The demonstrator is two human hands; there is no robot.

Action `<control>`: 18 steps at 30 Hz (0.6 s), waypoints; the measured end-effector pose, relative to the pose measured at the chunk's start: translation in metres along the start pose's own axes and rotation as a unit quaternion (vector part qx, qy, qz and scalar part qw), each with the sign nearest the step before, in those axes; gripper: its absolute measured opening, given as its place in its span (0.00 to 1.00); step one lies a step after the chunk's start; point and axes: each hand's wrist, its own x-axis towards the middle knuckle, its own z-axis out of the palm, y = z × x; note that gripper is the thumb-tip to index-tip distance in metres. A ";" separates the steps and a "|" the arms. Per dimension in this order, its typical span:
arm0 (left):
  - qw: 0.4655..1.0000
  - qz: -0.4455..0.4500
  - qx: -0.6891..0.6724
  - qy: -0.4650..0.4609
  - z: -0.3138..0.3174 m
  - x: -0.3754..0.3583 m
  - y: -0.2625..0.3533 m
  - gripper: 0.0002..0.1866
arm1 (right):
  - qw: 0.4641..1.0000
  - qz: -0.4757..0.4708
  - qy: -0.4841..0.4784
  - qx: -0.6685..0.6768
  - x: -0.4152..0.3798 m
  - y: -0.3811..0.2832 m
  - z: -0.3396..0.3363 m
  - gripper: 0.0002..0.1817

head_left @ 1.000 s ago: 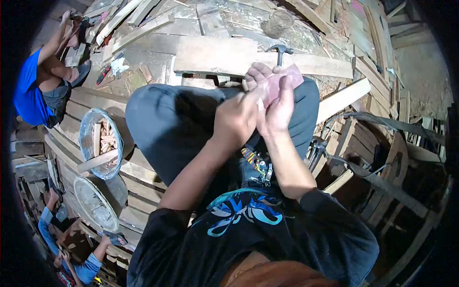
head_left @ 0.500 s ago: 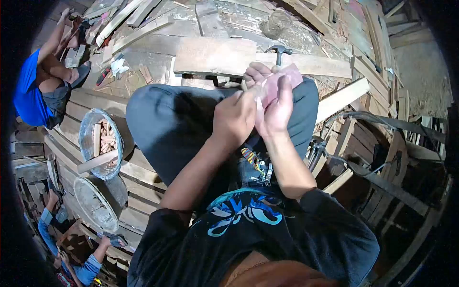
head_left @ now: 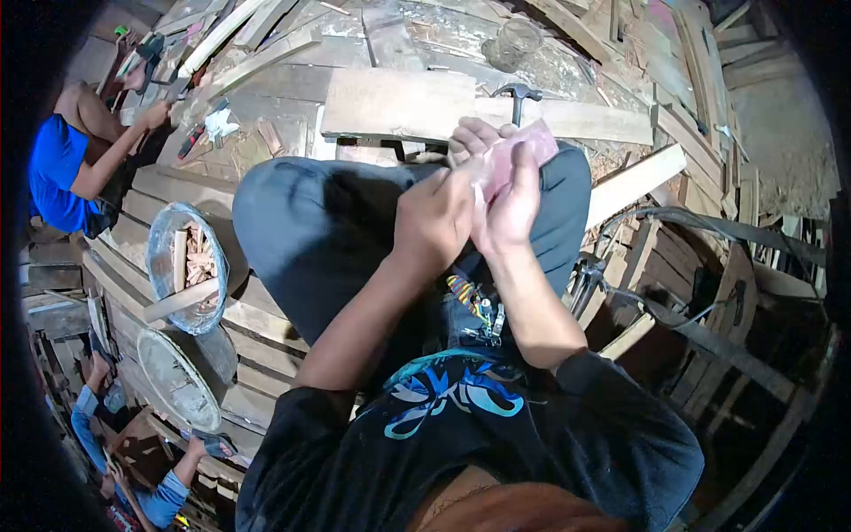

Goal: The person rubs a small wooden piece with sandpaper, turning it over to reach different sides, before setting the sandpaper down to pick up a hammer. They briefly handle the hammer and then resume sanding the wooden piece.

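My right hand (head_left: 510, 213) is palm up with curled fingers, its thumb pressing a folded pinkish sheet (head_left: 535, 142) above my lap. Against that sheet, my left hand (head_left: 434, 217) is closed, back of the hand upward; its fingertips and whatever they pinch are mostly hidden. Just beyond both hands, a claw hammer (head_left: 518, 92) rests head outward by a long pale board (head_left: 603, 122). A wide flat board (head_left: 399, 102) lies to the left of the hammer.
Left of my knee stand a bucket with wood scraps (head_left: 184, 306) and a grey tub (head_left: 177, 377). A person in blue (head_left: 62, 164) sits at the upper left, another person (head_left: 164, 501) at the lower left. A glass jar (head_left: 514, 44) stands at the top; slats lie right.
The person in blue at the upper left has leaned and stretched an arm out over the planks, holding a tool. My hands have shifted very slightly, with the pinkish sheet still between them.
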 end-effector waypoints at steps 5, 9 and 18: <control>0.999 -0.008 0.000 -0.052 0.001 -0.013 0.006 0.16 | 0.999 0.010 0.024 0.019 0.006 -0.006 -0.003 0.24; 1.000 -0.009 -0.024 0.007 0.000 0.005 0.008 0.14 | 1.000 -0.021 -0.003 0.013 0.004 -0.002 0.003 0.24; 0.998 -0.017 0.020 -0.051 -0.006 0.000 0.014 0.18 | 1.000 -0.010 0.025 -0.008 0.005 -0.008 0.008 0.32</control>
